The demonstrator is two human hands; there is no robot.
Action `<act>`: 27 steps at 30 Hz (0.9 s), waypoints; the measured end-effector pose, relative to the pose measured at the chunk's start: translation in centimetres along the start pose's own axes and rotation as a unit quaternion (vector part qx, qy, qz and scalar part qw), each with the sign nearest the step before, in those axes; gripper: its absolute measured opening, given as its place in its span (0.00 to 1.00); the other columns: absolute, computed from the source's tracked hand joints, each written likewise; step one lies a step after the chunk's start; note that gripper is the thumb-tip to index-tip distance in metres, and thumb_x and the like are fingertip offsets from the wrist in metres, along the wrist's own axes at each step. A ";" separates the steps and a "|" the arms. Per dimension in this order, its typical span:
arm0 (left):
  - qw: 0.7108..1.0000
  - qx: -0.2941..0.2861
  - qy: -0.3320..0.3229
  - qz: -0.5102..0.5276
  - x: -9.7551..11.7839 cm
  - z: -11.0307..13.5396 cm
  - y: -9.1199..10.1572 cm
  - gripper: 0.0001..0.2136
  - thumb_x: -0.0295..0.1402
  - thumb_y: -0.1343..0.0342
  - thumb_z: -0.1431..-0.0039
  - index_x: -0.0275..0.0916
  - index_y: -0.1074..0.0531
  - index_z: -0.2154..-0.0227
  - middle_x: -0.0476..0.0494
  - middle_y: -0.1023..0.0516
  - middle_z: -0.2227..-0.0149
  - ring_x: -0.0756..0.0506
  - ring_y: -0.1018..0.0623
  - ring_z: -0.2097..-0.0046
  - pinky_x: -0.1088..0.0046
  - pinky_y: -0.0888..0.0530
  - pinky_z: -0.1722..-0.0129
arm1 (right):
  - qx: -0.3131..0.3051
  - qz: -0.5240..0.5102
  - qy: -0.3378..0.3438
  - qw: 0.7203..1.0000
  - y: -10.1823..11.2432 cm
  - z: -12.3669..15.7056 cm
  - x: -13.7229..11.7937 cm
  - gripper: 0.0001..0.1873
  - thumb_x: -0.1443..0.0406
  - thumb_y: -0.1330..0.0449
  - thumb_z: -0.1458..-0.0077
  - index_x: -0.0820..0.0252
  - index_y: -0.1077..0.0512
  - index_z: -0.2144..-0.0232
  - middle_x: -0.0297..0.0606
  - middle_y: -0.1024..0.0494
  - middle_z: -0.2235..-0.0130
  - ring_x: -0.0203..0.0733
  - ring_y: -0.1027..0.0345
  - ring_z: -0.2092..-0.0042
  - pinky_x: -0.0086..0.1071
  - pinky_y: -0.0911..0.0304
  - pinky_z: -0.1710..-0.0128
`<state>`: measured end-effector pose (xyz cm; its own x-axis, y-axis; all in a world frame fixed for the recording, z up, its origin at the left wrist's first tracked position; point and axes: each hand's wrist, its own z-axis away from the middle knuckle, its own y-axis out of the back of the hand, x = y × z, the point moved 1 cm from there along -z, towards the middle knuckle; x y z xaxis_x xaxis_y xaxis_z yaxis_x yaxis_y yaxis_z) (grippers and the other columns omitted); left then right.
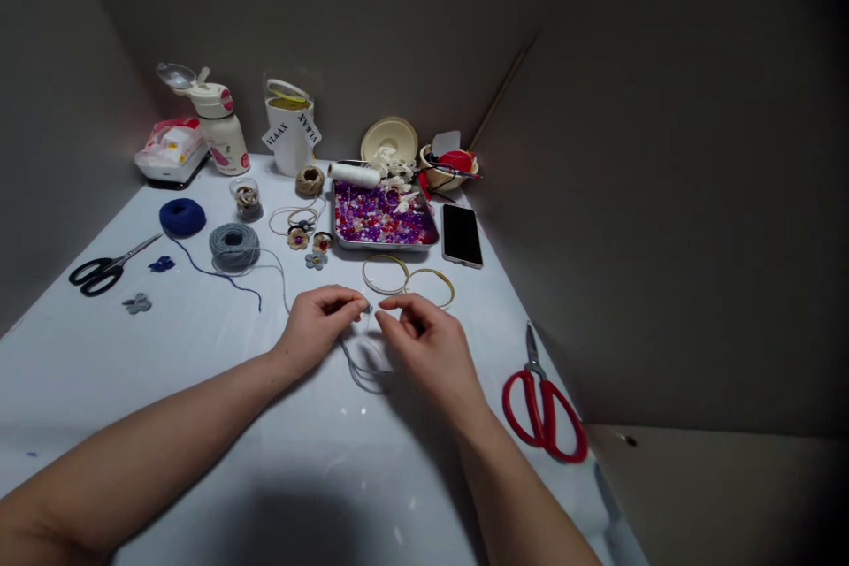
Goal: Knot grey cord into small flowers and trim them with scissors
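Note:
Over the middle of the table, my left hand (pixel 325 314) pinches a small grey-blue piece of yarn work (pixel 368 309) between thumb and forefinger. Just right of it is my right hand (pixel 428 336), its fingers curled and thumb and forefinger drawn nearly together; whatever they hold is too fine to make out. Loose grey yarn (pixel 362 376) loops on the table below both hands. More of this strand runs from the grey-blue yarn ball (pixel 234 246) toward my left hand. Two gold-coloured hoops (pixel 430 287) lie just beyond my fingers.
A metal tray of beads (pixel 385 221) stands at the back, with a phone (pixel 462 235) beside it. Red-handled scissors (pixel 545 411) lie at the right edge, black-handled scissors (pixel 106 270) at the left. Blue yarn (pixel 182 217), a bottle (pixel 224 137) and several small flowers (pixel 317 260) are around.

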<state>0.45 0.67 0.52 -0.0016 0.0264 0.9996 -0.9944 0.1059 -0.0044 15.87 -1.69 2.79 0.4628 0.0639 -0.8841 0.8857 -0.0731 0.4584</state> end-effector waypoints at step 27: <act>0.980 -0.080 0.130 0.124 -1.1 -0.2 -0.6 0.10 0.36 0.34 0.58 0.34 0.23 0.76 0.45 0.25 0.77 0.51 0.29 0.74 0.74 0.34 0.71 | -0.028 -0.151 -0.119 0.981 -0.9 -0.3 1.3 0.14 0.56 0.38 0.55 0.62 0.30 0.77 0.28 0.38 0.81 0.30 0.50 0.79 0.27 0.54 0.79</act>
<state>1.06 0.82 -0.54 -0.1926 0.3222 0.9269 -0.9374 0.2188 -0.2709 15.69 -1.29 1.31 0.1628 -0.1604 -0.9735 0.9850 -0.0305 0.1698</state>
